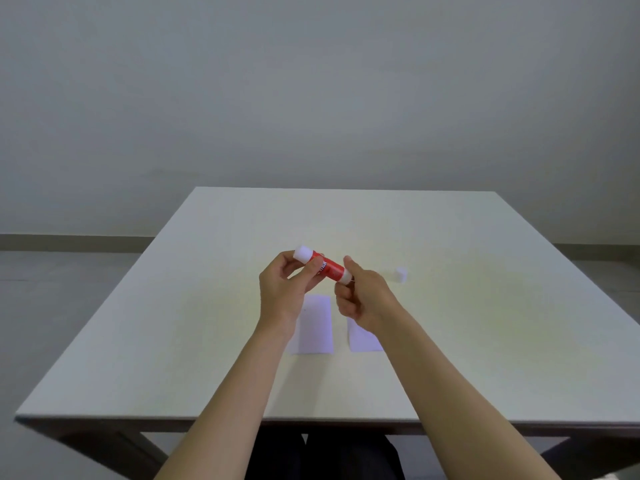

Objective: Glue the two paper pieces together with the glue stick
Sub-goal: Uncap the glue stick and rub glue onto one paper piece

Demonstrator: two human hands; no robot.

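A red glue stick with white ends is held level above the table between both hands. My left hand grips its upper-left part, near the white end. My right hand pinches the white lower-right end. Two white paper pieces lie side by side on the table below the hands: the left paper and the right paper, which my right wrist partly covers. A small white cap lies on the table to the right of my right hand.
The pale table has its near edge at the bottom and its far edge close to a grey wall. My dark-clothed legs show under the near edge.
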